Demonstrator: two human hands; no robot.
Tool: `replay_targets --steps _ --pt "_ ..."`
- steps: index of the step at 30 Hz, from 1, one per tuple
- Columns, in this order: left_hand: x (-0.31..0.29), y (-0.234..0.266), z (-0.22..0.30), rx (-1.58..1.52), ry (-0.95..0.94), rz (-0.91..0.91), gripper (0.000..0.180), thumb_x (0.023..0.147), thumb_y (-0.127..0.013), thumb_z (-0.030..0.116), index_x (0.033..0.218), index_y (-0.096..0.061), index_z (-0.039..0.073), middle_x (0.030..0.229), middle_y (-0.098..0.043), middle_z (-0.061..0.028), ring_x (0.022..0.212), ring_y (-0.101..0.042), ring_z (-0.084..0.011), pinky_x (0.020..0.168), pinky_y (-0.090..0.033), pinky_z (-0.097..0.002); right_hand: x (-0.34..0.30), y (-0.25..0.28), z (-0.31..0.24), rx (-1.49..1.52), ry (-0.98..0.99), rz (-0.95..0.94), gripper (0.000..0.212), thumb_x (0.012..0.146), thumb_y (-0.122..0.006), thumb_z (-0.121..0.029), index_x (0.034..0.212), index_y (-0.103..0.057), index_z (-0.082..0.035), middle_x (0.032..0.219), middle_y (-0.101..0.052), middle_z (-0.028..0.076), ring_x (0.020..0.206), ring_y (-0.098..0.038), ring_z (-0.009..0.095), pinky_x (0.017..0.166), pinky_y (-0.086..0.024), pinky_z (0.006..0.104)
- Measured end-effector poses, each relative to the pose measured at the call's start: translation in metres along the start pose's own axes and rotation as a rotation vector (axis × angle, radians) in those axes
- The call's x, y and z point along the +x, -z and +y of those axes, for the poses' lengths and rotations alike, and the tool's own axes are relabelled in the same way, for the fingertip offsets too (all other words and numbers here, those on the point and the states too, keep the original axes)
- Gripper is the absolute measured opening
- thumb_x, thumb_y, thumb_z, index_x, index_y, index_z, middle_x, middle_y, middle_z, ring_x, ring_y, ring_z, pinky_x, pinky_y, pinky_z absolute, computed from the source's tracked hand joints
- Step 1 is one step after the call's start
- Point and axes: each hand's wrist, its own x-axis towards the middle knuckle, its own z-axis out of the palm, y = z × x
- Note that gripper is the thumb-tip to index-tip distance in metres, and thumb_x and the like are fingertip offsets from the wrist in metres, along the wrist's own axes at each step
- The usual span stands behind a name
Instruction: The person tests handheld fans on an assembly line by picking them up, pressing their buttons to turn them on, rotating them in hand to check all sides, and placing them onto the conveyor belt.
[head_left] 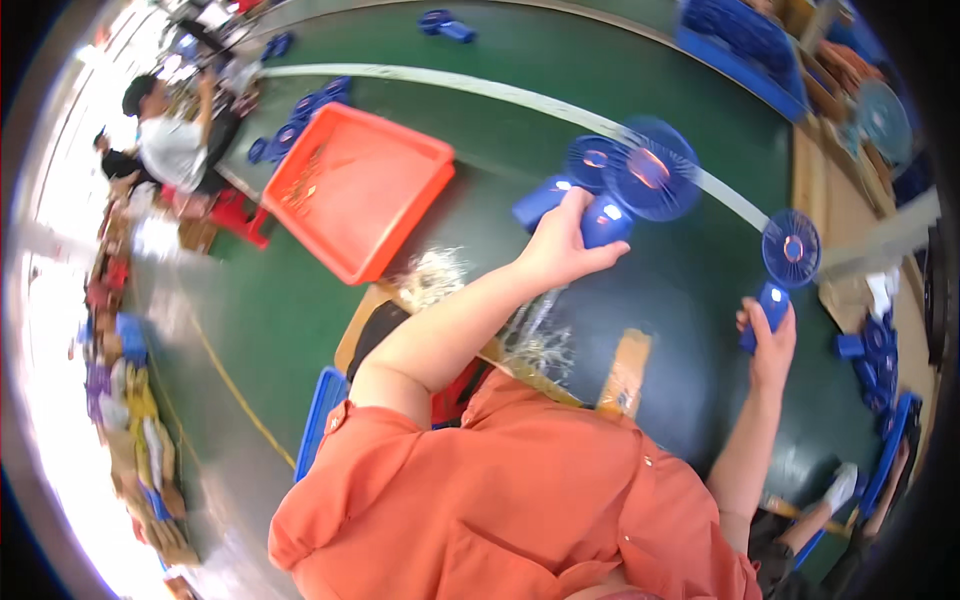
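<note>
My left hand (560,245) is closed round the handle of a blue handheld fan (652,170) over the green table, thumb along the near side. Just behind it is a second blue fan (543,203), its round head partly covered by the first; whether my fingers also touch it, I cannot tell. On the right, my right hand (775,345) grips the handle of another blue handheld fan (791,249), held upright with its round grille at the top. The fan heads look slightly blurred.
An orange-red tray (355,190) with small brassy parts stands left on the green table (520,95). Clear plastic strands (545,335) and brown tape (627,365) lie near my body. More blue fans (300,118) lie behind the tray, others (878,365) at right. People sit nearby.
</note>
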Motion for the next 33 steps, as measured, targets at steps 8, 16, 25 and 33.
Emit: replay_targets --steps 8,16,25,33 --pt "-0.006 -0.116 0.011 -1.076 0.430 -0.129 0.035 0.086 -0.062 0.015 0.109 -0.041 0.000 0.090 -0.058 -0.0126 0.072 -0.062 -0.0181 0.065 -0.053 -0.0307 -0.011 -0.058 0.014 0.639 -0.082 -0.120 0.037 0.081 -0.062 -0.009 0.114 -0.046 -0.001 0.085 -0.059 0.011 0.067 -0.059 0.018 0.062 -0.051 0.0320" --pt "-0.002 -0.143 -0.012 -0.899 0.340 -0.220 0.032 0.085 -0.058 0.007 0.107 -0.036 0.001 0.090 -0.058 -0.0125 0.069 -0.059 -0.0169 0.063 -0.051 -0.0299 -0.010 -0.034 0.025 0.627 -0.131 -0.182 0.040 0.085 -0.053 -0.025 0.111 -0.047 0.004 0.083 -0.059 0.015 0.064 -0.059 0.021 0.057 -0.050 0.0320" --pt "-0.003 -0.134 -0.019 -1.021 0.315 -0.241 0.023 0.089 -0.046 0.015 0.108 -0.041 0.003 0.085 -0.058 -0.0121 0.067 -0.059 -0.0176 0.063 -0.049 -0.0294 -0.007 -0.032 0.029 0.494 -0.125 -0.182 0.035 0.085 -0.053 -0.023 0.106 -0.050 0.005 0.082 -0.060 0.016 0.063 -0.060 0.020 0.058 -0.050 0.0303" --pt "-0.007 -0.127 -0.020 -0.984 0.259 -0.217 0.026 0.089 -0.046 0.014 0.111 -0.040 0.003 0.086 -0.058 -0.0123 0.067 -0.059 -0.0175 0.063 -0.049 -0.0295 -0.009 -0.034 0.027 0.419 -0.063 -0.198 0.032 0.086 -0.052 -0.019 0.109 -0.048 0.003 0.084 -0.061 0.015 0.066 -0.061 0.020 0.062 -0.050 0.0298"
